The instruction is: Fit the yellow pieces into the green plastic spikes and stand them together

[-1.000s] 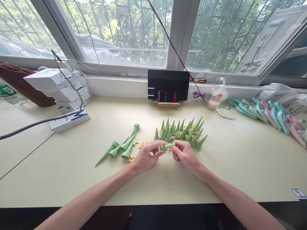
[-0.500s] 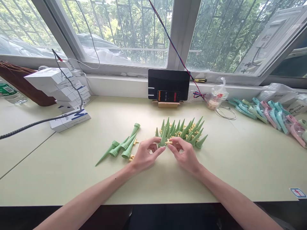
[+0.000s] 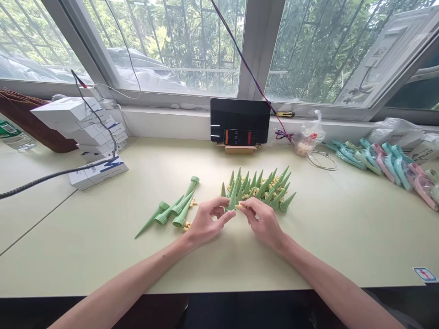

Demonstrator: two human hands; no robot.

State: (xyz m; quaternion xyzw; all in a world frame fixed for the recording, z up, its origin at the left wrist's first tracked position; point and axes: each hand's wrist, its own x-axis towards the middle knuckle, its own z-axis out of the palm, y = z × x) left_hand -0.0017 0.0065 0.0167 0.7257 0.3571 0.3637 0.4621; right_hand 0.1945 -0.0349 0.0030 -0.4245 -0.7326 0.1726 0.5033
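My left hand [image 3: 211, 220] is closed round the base of a green plastic plant-watering spike [image 3: 232, 196], which points upward. My right hand [image 3: 262, 218] pinches a small yellow valve piece [image 3: 239, 206] against the spike's lower side; the fingers partly cover it, so how far it sits in cannot be told. Just behind both hands stands a dense cluster of green spikes [image 3: 287, 201] with yellow pieces among them. To the left of my left hand lie several loose green spikes [image 3: 179, 221], some crossing each other, with a few yellow pieces [image 3: 194, 202] beside them.
At the back, a phone [image 3: 239, 137] leans on a dark tablet [image 3: 219, 116] on a cardboard stand. White boxes [image 3: 99, 172] and a black cable are at left. A tied plastic bag [image 3: 307, 139] and wrapped pastel clips [image 3: 394, 164] lie at right.
My right hand has turned slightly and now covers more of the yellow valve piece at the spike's side. The left hand keeps its hold. The view has shifted a little.
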